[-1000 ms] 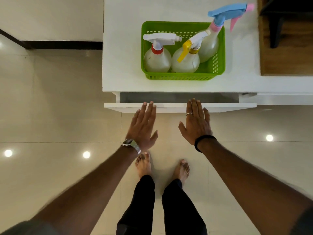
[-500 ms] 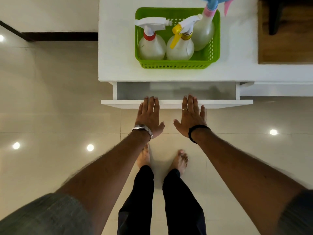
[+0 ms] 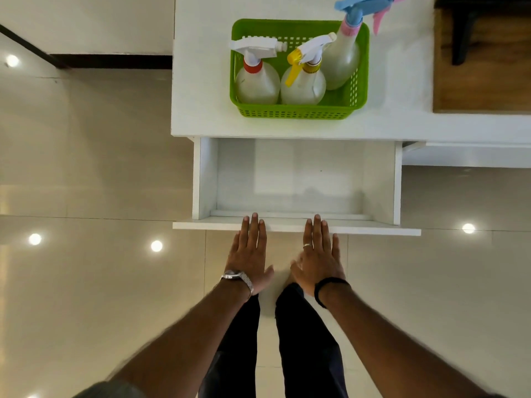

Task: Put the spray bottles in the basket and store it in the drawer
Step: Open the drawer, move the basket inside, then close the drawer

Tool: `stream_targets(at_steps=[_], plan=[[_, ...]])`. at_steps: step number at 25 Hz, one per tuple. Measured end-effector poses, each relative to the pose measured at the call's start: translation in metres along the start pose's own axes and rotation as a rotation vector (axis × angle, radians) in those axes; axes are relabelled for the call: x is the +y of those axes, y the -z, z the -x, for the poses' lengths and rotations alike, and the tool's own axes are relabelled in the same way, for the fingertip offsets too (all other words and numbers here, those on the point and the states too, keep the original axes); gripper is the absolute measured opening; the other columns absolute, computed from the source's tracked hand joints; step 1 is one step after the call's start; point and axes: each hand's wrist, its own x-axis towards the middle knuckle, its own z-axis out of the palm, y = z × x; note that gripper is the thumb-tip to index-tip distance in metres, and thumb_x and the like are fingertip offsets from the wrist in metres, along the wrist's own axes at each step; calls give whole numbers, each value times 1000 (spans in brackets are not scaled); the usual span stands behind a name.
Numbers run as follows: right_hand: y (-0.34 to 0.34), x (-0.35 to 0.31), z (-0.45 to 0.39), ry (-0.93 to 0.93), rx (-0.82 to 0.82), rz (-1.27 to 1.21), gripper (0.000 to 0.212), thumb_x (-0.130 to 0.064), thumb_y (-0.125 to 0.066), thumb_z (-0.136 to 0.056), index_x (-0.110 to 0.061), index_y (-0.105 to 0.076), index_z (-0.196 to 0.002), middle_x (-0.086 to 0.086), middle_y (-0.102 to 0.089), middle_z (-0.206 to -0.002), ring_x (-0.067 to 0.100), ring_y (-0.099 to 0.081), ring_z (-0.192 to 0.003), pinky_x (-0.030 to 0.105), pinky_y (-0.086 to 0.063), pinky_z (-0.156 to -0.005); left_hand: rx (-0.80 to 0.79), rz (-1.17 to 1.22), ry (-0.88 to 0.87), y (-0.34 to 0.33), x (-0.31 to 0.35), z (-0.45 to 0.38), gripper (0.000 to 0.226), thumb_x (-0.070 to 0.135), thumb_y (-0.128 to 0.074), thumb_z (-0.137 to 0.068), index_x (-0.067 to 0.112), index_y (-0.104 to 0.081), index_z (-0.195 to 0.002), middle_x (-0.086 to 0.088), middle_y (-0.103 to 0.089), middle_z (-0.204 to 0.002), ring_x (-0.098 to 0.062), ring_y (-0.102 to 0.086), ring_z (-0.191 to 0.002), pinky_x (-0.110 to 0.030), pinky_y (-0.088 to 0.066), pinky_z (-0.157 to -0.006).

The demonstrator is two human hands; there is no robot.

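A green plastic basket [image 3: 298,112] stands on the white cabinet top [image 3: 201,96]. Three translucent spray bottles stand inside it: one with a white trigger and red collar [image 3: 257,84], one with a yellow trigger [image 3: 303,84], and a taller one with a blue and pink head [image 3: 342,61] at the back right. Directly below the basket, the white drawer [image 3: 287,173] is pulled far out, with nothing in it. My left hand [image 3: 250,251] and my right hand [image 3: 319,257] lie flat, fingers straight, fingertips on the top edge of the drawer front [image 3: 373,229].
A wooden surface [image 3: 482,90] with a dark furniture leg lies to the right of the cabinet top. A lower white ledge [image 3: 465,156] runs right of the drawer. Glossy tiled floor [image 3: 100,182] surrounds the cabinet. My legs are just behind the drawer front.
The drawer has slid out from a narrow gap to nearly full extension. Both hands came back toward me with its front edge.
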Motion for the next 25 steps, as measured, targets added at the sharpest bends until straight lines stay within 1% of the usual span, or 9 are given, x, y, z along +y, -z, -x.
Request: stream_targets(at_steps=[4, 10, 15, 18, 21, 23, 25], plan=[[-14, 1, 24, -6, -46, 21, 100, -44, -46, -93, -7, 24, -154, 12, 32, -162, 27, 25, -152, 50, 7, -124, -54, 23, 17, -15, 7, 24, 103, 56, -45, -91, 9, 21, -155, -12, 33, -162, -32, 28, -151, -47, 1, -127], [-31, 1, 58, -18, -124, 30, 98, -52, -40, -96, -7, 24, -154, 13, 34, -161, 29, 24, -152, 51, 9, -124, -118, 35, 33, -39, 10, 56, 100, 55, -41, -91, 9, 20, -155, -12, 34, -162, -31, 29, -151, -46, 3, -127], [-48, -1, 81, -51, -186, 26, 97, -54, -38, -97, -8, 26, -152, 13, 35, -160, 29, 26, -151, 51, 10, -123, -165, 63, 55, -56, 12, 80, 95, 57, -33, -92, 12, 24, -154, -9, 37, -161, -30, 31, -150, -42, 10, -125], [-54, -3, 91, -73, -214, 31, 97, -57, -36, -97, -9, 29, -150, 11, 37, -159, 28, 27, -150, 49, 19, -118, -207, 52, 60, -62, 15, 90, 95, 61, -27, -91, 12, 28, -151, -9, 40, -158, -32, 31, -149, -43, 12, -125], [-52, -7, 92, -93, -208, 13, 97, -58, -35, -96, -11, 34, -146, 10, 40, -158, 27, 30, -150, 42, 32, -106, -203, 62, 73, -61, 16, 93, 97, 64, -26, -90, 11, 32, -147, -8, 41, -157, -33, 32, -149, -41, 14, -123], [-52, -7, 92, -92, -206, -6, 97, -58, -35, -96, -10, 32, -146, 10, 39, -158, 25, 30, -149, 40, 35, -103, -211, 68, 64, -59, 15, 93, 97, 65, -24, -88, 11, 33, -146, -8, 40, -158, -32, 31, -149, -39, 20, -121], [-48, -7, 89, -93, -186, -34, 96, -58, -34, -95, -10, 30, -147, 9, 34, -160, 23, 29, -149, 40, 33, -107, -200, 102, 59, -51, 10, 88, 96, 66, -17, -85, 12, 34, -146, -7, 43, -156, -31, 31, -149, -34, 30, -117]])
